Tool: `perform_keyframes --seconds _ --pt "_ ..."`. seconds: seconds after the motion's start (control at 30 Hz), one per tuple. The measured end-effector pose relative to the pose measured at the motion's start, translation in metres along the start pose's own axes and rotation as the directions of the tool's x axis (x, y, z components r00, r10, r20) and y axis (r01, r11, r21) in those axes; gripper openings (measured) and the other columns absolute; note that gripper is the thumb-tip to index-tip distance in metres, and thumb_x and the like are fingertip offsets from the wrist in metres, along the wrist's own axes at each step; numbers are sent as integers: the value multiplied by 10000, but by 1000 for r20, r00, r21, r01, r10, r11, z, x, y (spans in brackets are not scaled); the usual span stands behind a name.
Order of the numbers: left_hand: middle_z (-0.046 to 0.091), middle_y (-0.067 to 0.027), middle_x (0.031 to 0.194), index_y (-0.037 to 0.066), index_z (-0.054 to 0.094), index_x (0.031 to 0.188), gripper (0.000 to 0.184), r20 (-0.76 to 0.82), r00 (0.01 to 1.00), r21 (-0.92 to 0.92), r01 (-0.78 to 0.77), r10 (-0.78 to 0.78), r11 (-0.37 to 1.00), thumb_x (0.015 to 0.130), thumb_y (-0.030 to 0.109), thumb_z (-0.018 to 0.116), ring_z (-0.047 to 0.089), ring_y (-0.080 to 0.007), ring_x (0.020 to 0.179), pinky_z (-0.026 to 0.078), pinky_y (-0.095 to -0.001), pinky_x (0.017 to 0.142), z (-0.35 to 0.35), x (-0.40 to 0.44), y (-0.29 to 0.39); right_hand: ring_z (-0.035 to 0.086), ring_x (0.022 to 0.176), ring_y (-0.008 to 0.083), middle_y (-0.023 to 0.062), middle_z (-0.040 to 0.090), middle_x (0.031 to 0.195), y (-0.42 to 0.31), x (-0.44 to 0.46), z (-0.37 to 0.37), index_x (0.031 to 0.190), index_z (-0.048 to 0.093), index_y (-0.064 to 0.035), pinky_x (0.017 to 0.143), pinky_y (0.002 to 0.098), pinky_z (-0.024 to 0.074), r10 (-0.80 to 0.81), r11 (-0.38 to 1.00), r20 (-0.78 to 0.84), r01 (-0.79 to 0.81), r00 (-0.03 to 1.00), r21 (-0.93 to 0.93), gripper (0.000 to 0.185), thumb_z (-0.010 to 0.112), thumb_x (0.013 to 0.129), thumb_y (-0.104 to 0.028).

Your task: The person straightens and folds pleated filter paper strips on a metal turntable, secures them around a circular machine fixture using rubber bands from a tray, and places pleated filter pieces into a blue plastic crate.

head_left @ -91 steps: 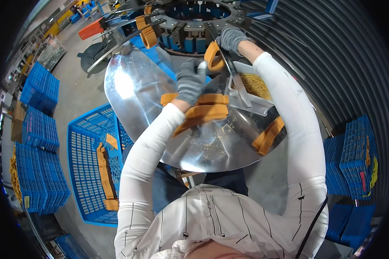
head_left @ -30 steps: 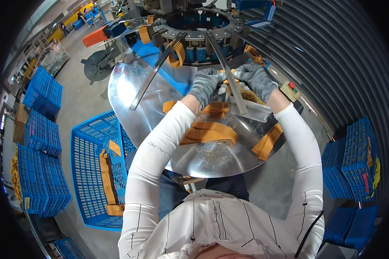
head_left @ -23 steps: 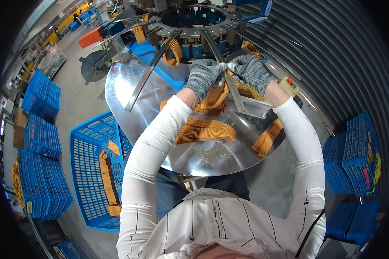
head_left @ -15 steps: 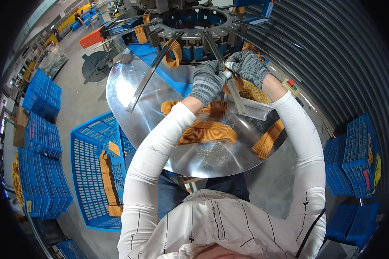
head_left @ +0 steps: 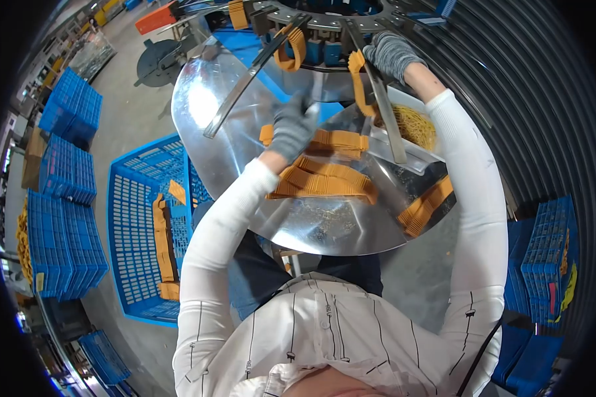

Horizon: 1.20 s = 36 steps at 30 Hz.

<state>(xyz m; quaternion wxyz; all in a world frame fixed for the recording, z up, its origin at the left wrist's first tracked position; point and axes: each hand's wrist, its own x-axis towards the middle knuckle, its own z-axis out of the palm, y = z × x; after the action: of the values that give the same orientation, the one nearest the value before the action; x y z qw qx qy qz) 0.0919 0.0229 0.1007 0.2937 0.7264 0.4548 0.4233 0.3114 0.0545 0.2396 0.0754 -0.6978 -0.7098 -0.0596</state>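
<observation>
My left hand (head_left: 291, 127), in a grey knitted glove, is above the metal table with thumb and fingers apart, somewhat blurred, and nothing visible in it. Just beneath and to its right lie orange ribbed strips (head_left: 331, 181). My right hand (head_left: 392, 56), gloved alike, is curled against the right side of a flat metal bar (head_left: 385, 109) that juts from the round machine. What its fingers pinch, if anything, is hidden. An orange ribbed strip (head_left: 359, 85) hangs in a loop from this bar, left of that hand. Another looped strip (head_left: 291, 53) hangs on the neighbouring bar (head_left: 255, 78).
The round machine (head_left: 311, 20) stands at the far side. A white tray (head_left: 422, 159) with yellow bands (head_left: 414, 126) sits beneath the right bar. A blue crate (head_left: 127, 225) holding orange strips is at left. Stacked blue crates (head_left: 66, 245) stand further left, others (head_left: 546, 264) at right.
My left hand has left the right bar and moved left and down towards the strips on the table. My right hand stays by the bar, where the looped strip now shows. The view has shifted.
</observation>
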Motion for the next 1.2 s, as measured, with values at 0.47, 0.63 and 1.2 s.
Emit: perform_keyframes --seconds 0.47,0.63,1.2 --pt "642 -104 1034 93 667 978 259 328 821 803 18 -467 596 798 251 569 574 -288 1013 409 -440 848 5 -56 -56 576 879 254 179 567 1035 31 -172 124 1164 511 -28 798 352 450 56 897 336 -195 940 397 474 604 806 -326" --pt "626 -125 1062 87 653 1006 263 288 847 794 50 -447 606 756 160 618 550 -313 1055 434 -426 851 15 -61 -62 587 793 261 170 595 918 2 -262 185 1049 550 -7 735 358 474 123 860 288 -247 950 447 488 755 659 -216" --pt "608 -63 775 12 576 971 238 142 982 165 104 -128 981 750 56 652 562 -147 682 487 -293 658 -24 -82 -91 588 710 151 36 577 879 4 -283 180 1062 535 -44 570 260 541 246 -188 534 -500 809 845 205 566 862 -80"
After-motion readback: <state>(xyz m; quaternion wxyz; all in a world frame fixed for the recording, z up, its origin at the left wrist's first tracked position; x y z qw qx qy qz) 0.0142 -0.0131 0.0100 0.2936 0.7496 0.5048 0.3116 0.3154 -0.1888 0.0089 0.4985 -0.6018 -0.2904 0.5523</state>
